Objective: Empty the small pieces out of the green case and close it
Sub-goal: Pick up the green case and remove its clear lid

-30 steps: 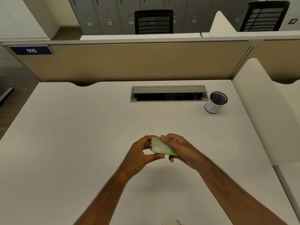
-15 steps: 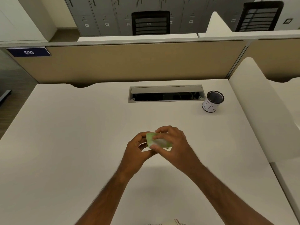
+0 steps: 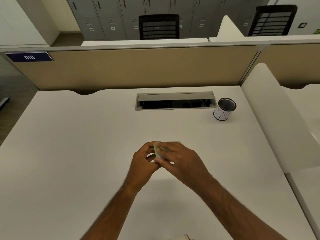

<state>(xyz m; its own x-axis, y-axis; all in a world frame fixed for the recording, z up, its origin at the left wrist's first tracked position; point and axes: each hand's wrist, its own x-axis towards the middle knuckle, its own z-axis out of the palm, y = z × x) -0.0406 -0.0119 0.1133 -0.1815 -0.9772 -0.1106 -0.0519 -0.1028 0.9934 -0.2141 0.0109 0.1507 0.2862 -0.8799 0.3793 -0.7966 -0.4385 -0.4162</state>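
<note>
While both hands close around it above the counter (image 3: 86, 153), well nearer than the mesh cup (image 3: 224, 110), the green case (image 3: 158, 150) lies long axis left-to-right, left hand (image 3: 142, 161) pinching its left end, right hand (image 3: 178, 157) covering the top.

Readable: "010" in white on a dark blue plate (image 3: 29, 57), fixed at the left end of the tan partition (image 3: 147, 68) behind the desk's far edge. Near the desk's (image 3: 69, 153) far right corner, a black mesh cup (image 3: 224, 109) wrapped in white paper, marked with thin dark strokes – something like "IN", not certain. On the grey lockers (image 3: 110, 16) beyond the partition, small white number tags – digits too blurred to read. A small dark wall plate (image 3: 302, 25) at the upper right edge, with a pale mark, unreadable. Nothing legible on the green case (image 3: 158, 151).
</note>
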